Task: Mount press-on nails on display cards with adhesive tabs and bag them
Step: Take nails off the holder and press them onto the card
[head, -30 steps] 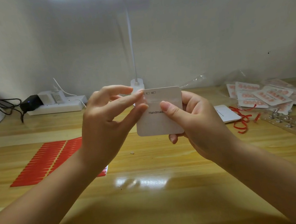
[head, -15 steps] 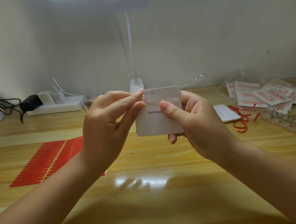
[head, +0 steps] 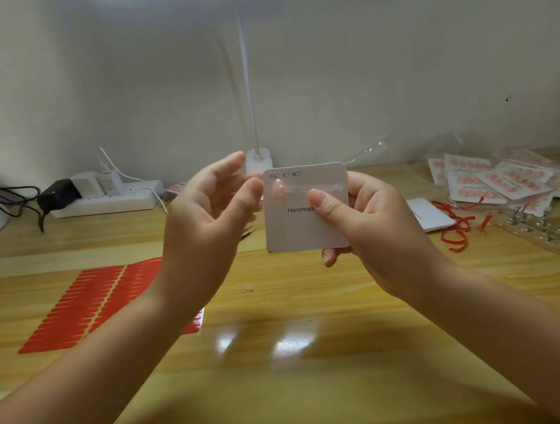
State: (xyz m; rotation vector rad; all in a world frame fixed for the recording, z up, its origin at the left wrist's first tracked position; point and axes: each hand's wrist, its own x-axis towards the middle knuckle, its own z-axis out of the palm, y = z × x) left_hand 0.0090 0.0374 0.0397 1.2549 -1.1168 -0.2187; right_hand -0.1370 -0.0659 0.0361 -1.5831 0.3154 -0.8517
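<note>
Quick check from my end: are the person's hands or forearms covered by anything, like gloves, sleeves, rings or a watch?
No. The left hand and right hand are both bare, without gloves or rings. Both forearms are uncovered down to the frame edge, with no sleeves, watch or bracelet in view. The visible fingernails are short and plain.

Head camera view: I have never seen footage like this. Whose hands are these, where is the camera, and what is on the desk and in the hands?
There is no machine here: a person wears a wide-angle camera on the head, looking forward and down at their own bare hands. The right hand grips a white display card printed "Handmade", thumb on its front. One pale press-on nail sits at the left end of a clear strip across the card. The left hand is beside the card, fingers loose, holding nothing I can see. On the wooden desk lie a red sheet of tabs on the left, finished bagged cards and red ties on the right, and a power strip at the back.
</note>
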